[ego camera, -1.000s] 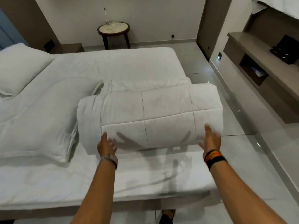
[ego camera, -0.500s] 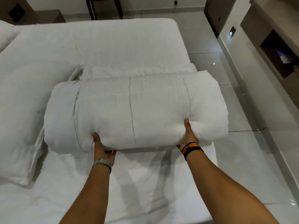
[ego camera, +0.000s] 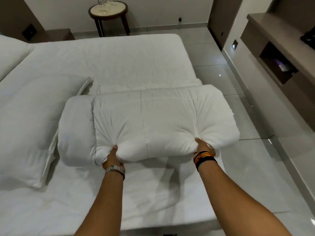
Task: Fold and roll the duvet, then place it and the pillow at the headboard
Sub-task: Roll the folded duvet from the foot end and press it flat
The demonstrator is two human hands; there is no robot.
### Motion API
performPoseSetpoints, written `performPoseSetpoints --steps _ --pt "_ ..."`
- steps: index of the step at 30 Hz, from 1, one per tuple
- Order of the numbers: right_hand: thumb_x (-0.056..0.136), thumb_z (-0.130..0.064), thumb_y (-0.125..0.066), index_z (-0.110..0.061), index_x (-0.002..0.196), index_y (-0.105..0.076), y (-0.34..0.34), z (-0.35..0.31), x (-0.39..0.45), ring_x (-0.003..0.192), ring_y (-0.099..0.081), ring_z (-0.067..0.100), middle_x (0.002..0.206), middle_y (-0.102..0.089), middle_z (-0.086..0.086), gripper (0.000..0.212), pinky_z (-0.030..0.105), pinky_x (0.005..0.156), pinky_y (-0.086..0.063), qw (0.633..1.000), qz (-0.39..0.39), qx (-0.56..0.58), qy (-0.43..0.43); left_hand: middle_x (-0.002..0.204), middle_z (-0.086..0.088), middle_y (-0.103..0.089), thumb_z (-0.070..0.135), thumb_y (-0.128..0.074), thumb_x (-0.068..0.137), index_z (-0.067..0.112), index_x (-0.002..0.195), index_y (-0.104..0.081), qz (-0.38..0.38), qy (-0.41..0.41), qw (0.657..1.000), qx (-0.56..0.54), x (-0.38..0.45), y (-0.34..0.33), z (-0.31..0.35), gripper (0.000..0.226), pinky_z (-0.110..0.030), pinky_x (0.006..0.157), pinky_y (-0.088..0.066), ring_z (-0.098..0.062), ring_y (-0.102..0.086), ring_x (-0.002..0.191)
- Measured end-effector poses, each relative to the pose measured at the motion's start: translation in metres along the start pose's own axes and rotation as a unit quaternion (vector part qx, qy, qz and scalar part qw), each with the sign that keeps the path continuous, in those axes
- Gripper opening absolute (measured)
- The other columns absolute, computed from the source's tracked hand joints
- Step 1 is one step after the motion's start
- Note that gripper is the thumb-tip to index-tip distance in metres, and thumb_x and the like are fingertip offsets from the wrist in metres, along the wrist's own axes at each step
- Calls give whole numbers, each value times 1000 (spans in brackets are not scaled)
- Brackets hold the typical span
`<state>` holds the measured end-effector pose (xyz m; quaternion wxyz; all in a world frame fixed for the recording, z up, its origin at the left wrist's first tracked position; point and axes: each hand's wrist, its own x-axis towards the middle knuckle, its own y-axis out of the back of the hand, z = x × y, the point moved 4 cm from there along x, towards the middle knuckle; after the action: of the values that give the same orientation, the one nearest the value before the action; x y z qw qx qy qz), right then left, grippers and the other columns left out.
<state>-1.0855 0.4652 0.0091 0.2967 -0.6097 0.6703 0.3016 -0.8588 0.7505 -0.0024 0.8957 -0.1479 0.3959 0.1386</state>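
The white duvet (ego camera: 146,123) is a thick roll lying crosswise on the bed's right half. My left hand (ego camera: 112,158) grips the roll's near lower edge left of centre, thumb pressed into the fabric. My right hand (ego camera: 203,148) grips the same edge further right, bunching the cloth. A flat white pillow (ego camera: 32,120) lies left of the roll, touching its left end. A second pillow (ego camera: 10,55) shows at the far left edge.
The white mattress (ego camera: 110,58) extends ahead and to the left. A round side table (ego camera: 108,11) stands beyond the bed by the wall. Glossy floor tiles (ego camera: 255,176) and a built-in shelf unit (ego camera: 279,65) are on the right.
My hands went from touching the roll's front to gripping under its near edge, and now they pinch the fabric harder. The roll's near edge has risen slightly and the camera has tilted up.
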Motion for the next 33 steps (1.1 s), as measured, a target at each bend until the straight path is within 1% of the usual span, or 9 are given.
performPoseSetpoints --steps 4,9,12,14,17,20,22,30,33 --pt "80 -12 -90 0 119 -73 82 34 -42 95 -69 30 116 -73 10 45 46 97 -59 1000 1 -11 24 138 -4 -67 18 -86 84 11 145 -57 7 8 999 -33 -80 88 -20 67 -38 97 -55 -25 -67 112" --pt "76 -17 -94 -9 101 -67 195 72 -106 96 -68 32 112 -72 11 38 51 96 -60 998 34 -9 42 126 -6 -68 17 -86 84 9 141 -58 12 5 1000 14 -171 199 -29 64 -47 103 -55 -27 -67 106" --pt "73 -23 -95 -9 89 -67 226 70 -134 99 -74 39 95 -73 7 35 55 96 -60 991 45 -19 122 127 -7 -67 31 -81 89 17 139 -58 -41 8 998 49 -192 232 -28 57 -51 102 -55 -27 -68 102" --pt "81 -22 -91 -4 116 -68 222 56 -155 111 -71 39 111 -73 14 46 53 107 -55 973 16 -78 217 129 -14 -66 56 -68 93 14 140 -57 -86 -9 988 128 -202 240 -25 63 -48 94 -56 -35 -67 107" --pt "92 -37 -81 -13 151 -53 193 48 -189 143 -49 32 155 -50 14 70 46 124 -34 868 -70 -267 412 116 -21 -67 96 -39 78 2 113 -61 -64 -187 885 421 -211 246 -30 103 -48 92 -51 -41 -63 106" --pt "99 -75 -40 -30 168 -20 158 74 -175 164 -3 28 178 -4 7 85 55 128 11 639 -120 -556 517 114 -31 -60 99 -30 74 -3 99 -57 26 -400 730 554 -212 251 -38 109 -60 93 -47 -51 -54 110" --pt "97 -82 -14 -35 169 -1 139 87 -149 164 12 29 178 10 6 87 63 123 20 556 -123 -642 513 117 -33 -57 98 -33 76 -5 103 -56 62 -434 695 570 -198 249 -38 109 -64 93 -44 -52 -51 111" --pt "102 -77 -12 -26 169 -20 43 77 -77 163 -13 37 177 -13 16 84 80 120 -3 466 -110 -687 546 176 -9 -14 85 -39 83 29 166 -26 -25 -551 459 696 -115 120 -7 101 -67 125 0 -33 -7 163" --pt "103 -76 -13 -27 169 -20 -5 66 -50 163 -10 37 176 -13 16 82 82 118 -1 450 -116 -689 556 177 -8 -7 81 -24 92 26 168 -18 -20 -534 443 720 -70 78 -3 94 -72 123 0 -32 0 163"
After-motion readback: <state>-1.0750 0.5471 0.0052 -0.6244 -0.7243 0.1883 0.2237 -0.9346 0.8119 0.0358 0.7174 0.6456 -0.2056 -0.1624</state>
